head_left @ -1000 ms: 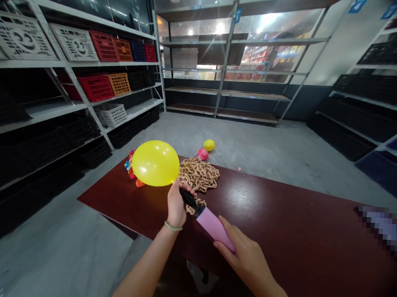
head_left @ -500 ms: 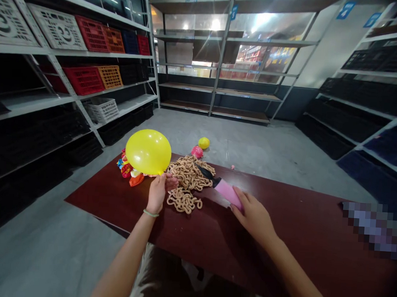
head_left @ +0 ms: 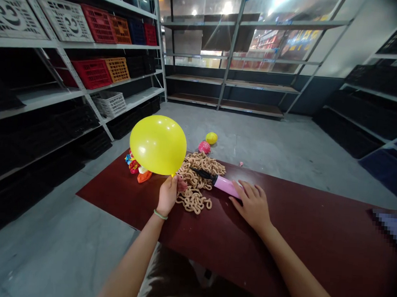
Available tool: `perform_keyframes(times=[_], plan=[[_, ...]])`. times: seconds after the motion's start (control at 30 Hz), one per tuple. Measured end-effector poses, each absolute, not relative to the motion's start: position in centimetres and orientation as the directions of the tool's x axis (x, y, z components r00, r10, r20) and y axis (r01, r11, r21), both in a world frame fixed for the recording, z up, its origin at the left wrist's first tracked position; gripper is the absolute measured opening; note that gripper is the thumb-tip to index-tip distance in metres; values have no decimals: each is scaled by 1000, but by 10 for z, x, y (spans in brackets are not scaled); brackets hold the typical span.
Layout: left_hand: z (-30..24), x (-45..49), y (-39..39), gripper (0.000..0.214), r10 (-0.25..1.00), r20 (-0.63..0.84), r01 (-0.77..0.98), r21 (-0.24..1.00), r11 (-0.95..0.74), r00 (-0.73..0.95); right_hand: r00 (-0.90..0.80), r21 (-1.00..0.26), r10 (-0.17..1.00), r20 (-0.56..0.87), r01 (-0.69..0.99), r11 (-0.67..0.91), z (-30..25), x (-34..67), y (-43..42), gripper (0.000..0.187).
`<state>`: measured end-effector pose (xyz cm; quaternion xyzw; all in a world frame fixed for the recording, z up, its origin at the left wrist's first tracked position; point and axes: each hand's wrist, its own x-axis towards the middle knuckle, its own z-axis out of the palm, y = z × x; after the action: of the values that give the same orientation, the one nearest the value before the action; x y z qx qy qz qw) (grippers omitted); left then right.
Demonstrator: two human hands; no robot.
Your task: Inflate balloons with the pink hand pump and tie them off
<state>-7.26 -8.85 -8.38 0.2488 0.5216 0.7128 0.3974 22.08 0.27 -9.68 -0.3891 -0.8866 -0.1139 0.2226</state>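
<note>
Above the table [head_left: 297,226], toward its far left corner, the person's left hand [head_left: 168,195] holds up the yellow balloon [head_left: 158,145], its neck pinched between thumb and fingers and its rounded body tilting away to the left. The right hand [head_left: 252,208] is well apart, nearer the middle of the table, with fingers loosely spread about the pink end of the hand pump [head_left: 225,185]; whether they grip it or merely rest on it cannot be told. The pump's black nozzle points left, over the pile of tan coils [head_left: 214,165] by the far edge, and is clear of the balloon. Limp balloons [head_left: 144,176] lie near the far left corner, partly behind the yellow one; a pink ball [head_left: 204,147] and a small yellow ball [head_left: 211,138] show beyond the far edge.

The step in hand looks to be parting pump and balloon, with the balloon full and the pump being laid aside. The next move seems to call for a firm pinch on the neck, so no air escapes, and a free right hand to help close it.
</note>
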Motion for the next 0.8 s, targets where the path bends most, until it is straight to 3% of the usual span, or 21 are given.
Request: perform_keyframes(times=[0.33, 0.57, 0.8], plan=[[-87, -70, -89, 26, 840, -32, -284, 947, -147, -542, -584, 2, 643, 495, 741, 672, -95, 222, 1, 50], [-86, -67, -90, 16, 838, -50, -289, 948, -131, -544, -579, -9, 656, 484, 747, 665, -97, 222, 0, 54], [-59, -62, -96, 13, 896, -8, -273, 954, -126, -443, -532, -11, 523, 665, 694, 720, -69, 224, -3, 58]])
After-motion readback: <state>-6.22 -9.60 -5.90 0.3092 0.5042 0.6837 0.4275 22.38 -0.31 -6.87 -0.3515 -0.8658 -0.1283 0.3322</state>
